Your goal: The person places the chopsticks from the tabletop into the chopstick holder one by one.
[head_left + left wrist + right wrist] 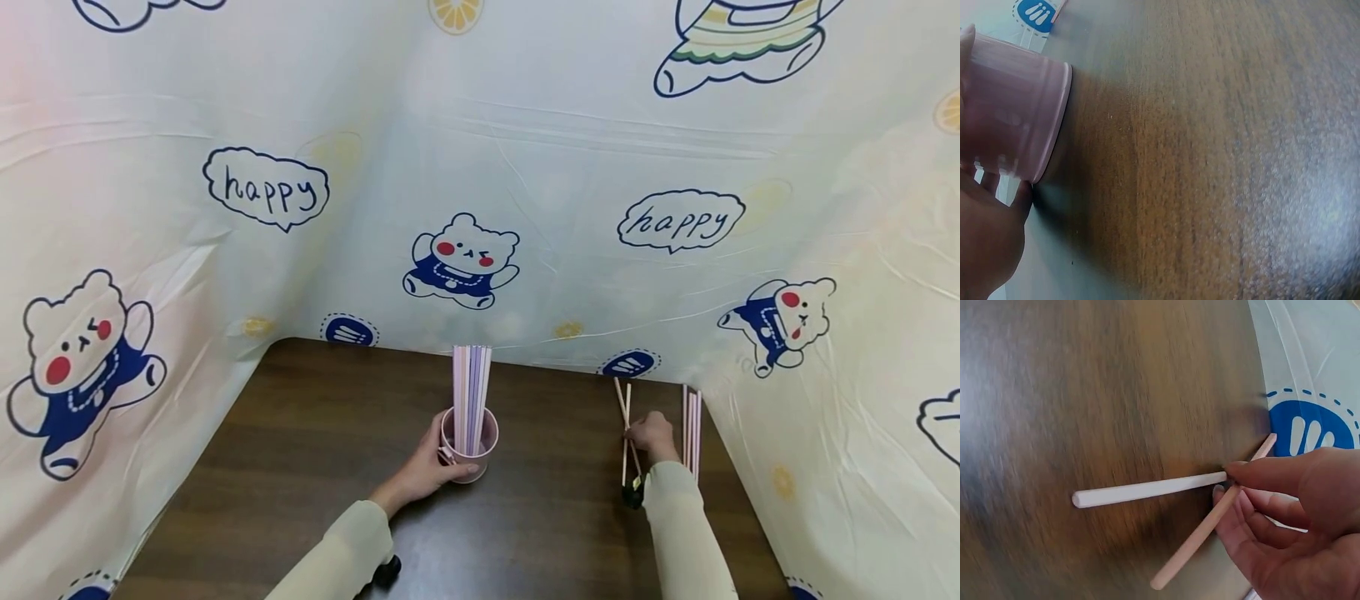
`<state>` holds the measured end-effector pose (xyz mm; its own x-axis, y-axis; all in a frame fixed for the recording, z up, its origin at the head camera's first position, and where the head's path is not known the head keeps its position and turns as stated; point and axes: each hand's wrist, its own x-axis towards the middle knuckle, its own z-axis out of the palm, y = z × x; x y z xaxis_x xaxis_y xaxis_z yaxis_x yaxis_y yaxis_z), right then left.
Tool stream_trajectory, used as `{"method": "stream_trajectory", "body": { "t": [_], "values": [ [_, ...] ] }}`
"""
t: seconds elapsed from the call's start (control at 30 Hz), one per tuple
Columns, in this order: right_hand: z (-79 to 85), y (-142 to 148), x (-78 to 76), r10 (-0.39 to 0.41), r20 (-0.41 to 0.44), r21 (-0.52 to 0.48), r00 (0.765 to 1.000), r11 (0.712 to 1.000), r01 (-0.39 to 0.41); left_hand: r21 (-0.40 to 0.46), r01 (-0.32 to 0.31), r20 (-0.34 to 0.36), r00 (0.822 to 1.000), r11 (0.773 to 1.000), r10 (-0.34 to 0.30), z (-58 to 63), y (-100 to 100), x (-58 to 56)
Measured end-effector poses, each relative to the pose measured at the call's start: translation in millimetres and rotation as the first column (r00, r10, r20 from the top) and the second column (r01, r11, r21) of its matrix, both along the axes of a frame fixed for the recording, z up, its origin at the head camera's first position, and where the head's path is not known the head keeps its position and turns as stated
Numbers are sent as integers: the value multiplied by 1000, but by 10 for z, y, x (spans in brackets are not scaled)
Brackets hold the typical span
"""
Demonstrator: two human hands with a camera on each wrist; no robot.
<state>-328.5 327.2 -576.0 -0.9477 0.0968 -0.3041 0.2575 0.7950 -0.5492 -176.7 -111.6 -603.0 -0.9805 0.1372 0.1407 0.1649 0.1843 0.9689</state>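
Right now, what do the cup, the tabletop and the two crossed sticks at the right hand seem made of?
Cup: probably plastic, glossy, judging by soft highlights on its smooth pink wall; glazed ceramic is possible.
Tabletop: wood or wood-look laminate, somewhat shiny, with visible grain and reflected light.
Crossed sticks: perhaps plastic or paper, smooth and fairly matte, without strong highlights.

A cup (487, 442) of pastel sticks (471, 400) was gripped by the left hand (426, 471), crossed sticks (621, 400) by the right hand (654, 435).
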Motion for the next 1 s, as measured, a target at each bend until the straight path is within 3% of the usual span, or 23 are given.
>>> {"method": "stream_trajectory", "body": {
  "t": [0.07, 0.13, 0.17, 0.23, 0.3, 0.37, 0.57, 0.63, 0.73, 0.83, 1.0],
  "values": [
    [-22, -6, 14, -34, -6, -31, 999, 999, 34, -8, -1, 2, 1000, 1000, 1, -6, 5, 4],
    [-39, -14, 39, -92, 18, -167, 996, 982, 93, -20, -2, 9, 1000, 1000, 2, -12, 8, 9],
    [-43, -20, 53, -118, 39, -257, 992, 959, 124, -23, -2, 11, 1000, 1000, 2, -13, 10, 12],
    [-39, -46, 89, -166, 85, -425, 982, 886, 187, -15, -2, 4, 1000, 1000, 2, -11, 12, 17],
    [-32, -75, 120, -201, 138, -567, 970, 787, 243, -10, -1, 8, 1000, 1000, 1, -10, 9, 18],
    [-23, -105, 149, -215, 163, -638, 963, 722, 269, -6, 2, 9, 1000, 1000, -2, -9, 4, 13],
    [-32, -143, 162, -237, 210, -732, 949, 605, 313, -17, 16, 49, 999, 1000, -15, -11, -6, -7],
    [-21, -166, 166, -231, 219, -749, 948, 583, 315, -17, 16, 60, 998, 1000, -15, -13, -3, -6],
    [29, -244, 172, -226, 212, -752, 951, 584, 307, -10, 13, 62, 998, 1000, -12, -20, 3, -8],
    [107, -357, 159, -218, 196, -744, 956, 602, 289, -5, 8, 53, 999, 1000, -8, -20, 1, -17],
    [226, -599, 109, -229, 146, -774, 963, 579, 255, -3, 1, 69, 998, 1000, -1, 3, -9, -20]
  ]
}}
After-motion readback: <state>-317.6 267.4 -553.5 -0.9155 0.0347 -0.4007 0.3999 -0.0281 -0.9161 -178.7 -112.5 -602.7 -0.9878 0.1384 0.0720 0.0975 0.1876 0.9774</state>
